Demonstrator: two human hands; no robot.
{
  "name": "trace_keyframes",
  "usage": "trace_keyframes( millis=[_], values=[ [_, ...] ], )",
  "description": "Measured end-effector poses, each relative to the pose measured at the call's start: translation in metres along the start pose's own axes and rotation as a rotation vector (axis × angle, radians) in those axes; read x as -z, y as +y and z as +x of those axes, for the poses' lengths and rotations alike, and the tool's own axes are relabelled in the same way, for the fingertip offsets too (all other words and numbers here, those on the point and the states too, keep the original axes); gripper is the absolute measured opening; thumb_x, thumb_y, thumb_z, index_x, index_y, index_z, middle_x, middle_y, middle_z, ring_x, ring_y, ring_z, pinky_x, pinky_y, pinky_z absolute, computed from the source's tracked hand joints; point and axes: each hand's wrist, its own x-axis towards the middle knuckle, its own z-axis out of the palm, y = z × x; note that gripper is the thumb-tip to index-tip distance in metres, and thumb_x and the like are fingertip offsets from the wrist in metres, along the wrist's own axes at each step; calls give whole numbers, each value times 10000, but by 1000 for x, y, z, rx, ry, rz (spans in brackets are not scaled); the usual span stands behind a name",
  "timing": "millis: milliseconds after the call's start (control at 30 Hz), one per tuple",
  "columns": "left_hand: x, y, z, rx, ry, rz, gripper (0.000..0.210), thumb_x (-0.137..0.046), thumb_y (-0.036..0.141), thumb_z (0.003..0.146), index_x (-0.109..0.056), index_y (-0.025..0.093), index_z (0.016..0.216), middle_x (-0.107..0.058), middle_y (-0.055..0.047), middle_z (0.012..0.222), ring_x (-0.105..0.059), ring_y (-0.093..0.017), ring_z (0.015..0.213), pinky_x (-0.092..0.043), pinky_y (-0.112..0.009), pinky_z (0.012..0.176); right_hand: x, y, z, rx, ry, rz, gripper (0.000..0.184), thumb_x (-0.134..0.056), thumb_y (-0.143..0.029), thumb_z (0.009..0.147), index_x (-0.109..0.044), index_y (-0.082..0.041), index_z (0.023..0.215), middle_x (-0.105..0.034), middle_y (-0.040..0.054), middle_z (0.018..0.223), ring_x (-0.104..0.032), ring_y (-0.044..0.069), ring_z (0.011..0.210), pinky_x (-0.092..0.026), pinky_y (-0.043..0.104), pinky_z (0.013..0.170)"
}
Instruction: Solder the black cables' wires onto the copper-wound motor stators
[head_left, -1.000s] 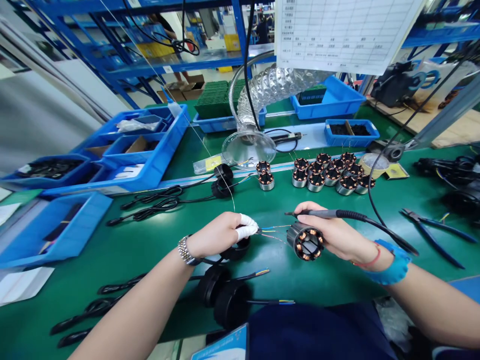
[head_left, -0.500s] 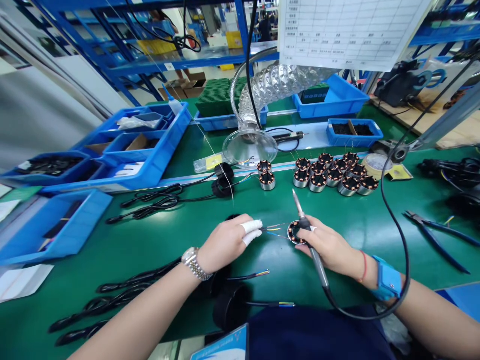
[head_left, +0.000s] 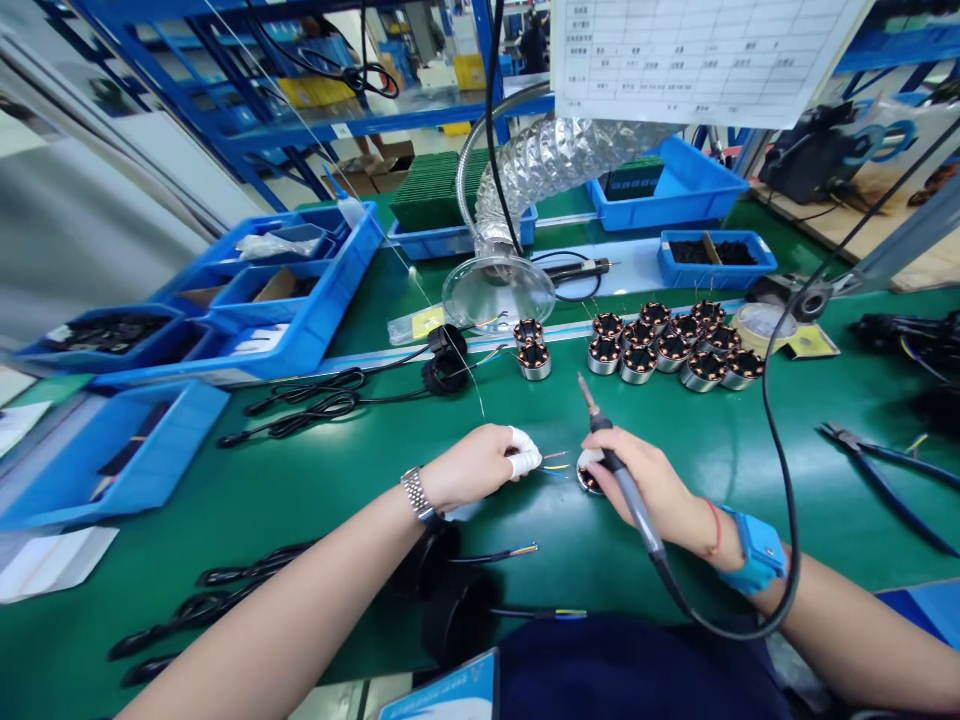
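My left hand [head_left: 484,465], with white finger covers on its fingertips, pinches a cable whose thin coloured wires [head_left: 556,467] stick out to the right. My right hand [head_left: 649,478] is closed around a soldering iron [head_left: 634,500], its tip pointing up and away from me. The same hand's fingers also touch a copper-wound motor stator [head_left: 588,482] on the green mat. The wire ends lie just left of the stator; whether they touch it I cannot tell. A thin strand of what looks like solder wire [head_left: 475,388] hangs down above my left hand.
Several stators [head_left: 637,362] stand grouped beyond my right hand. Black housings with cables [head_left: 461,610] lie in front of me. Pliers [head_left: 874,460] rest at right, blue bins [head_left: 300,330] at left. A fume duct funnel [head_left: 499,292] hangs at the back. The iron's cord loops near my right forearm.
My left hand has moved slightly right with the wires. My right hand has shifted left and turned around the stator, its fingers now covering more of it. The iron has moved slightly left.
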Motion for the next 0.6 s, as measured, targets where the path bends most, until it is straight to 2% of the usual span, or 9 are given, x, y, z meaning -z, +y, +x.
trace_keyframes(
  millis=[100, 233, 367, 467, 600],
  values=[
    [-4, 1, 4, -23, 21, -23, 200, -498, 308, 729, -598, 138, 695, -601, -2, 665, -512, -122, 603, -393, -211, 576, -2, 4, 8, -79, 23, 71, 228, -459, -140, 801, -430, -197, 1020, -559, 19, 807, -521, 98, 609, -438, 216, 579],
    [-17, 4, 10, -115, 134, 24, 196, -482, 300, 757, -603, 148, 732, -609, -8, 671, -533, -128, 616, -410, -216, 584, -6, 8, 16, -109, -55, 135, 266, -463, -112, 773, -410, -206, 1016, -502, -46, 649, -469, 73, 492, -393, 179, 496],
    [-28, 0, 15, -176, 232, 56, 198, -487, 302, 774, -621, 157, 759, -631, -19, 732, -562, -139, 673, -435, -231, 644, -10, 11, 14, -127, -47, 171, 287, -458, -91, 764, -409, -205, 1023, -476, -58, 616, -453, 69, 476, -377, 172, 486],
    [-30, -5, 16, -132, 225, 31, 209, -529, 316, 754, -627, 157, 848, -642, -24, 748, -576, -145, 668, -447, -242, 639, -10, 12, 11, -130, -21, 176, 288, -459, -91, 761, -414, -208, 1020, -478, -52, 633, -451, 70, 491, -382, 173, 492],
    [-28, -4, 17, -149, 189, -28, 169, -514, 284, 767, -623, 154, 758, -641, -17, 753, -579, -138, 687, -443, -231, 651, -9, 12, 9, -141, -13, 177, 292, -454, -86, 761, -408, -210, 1022, -478, -49, 654, -445, 66, 496, -386, 170, 493]
  ],
)
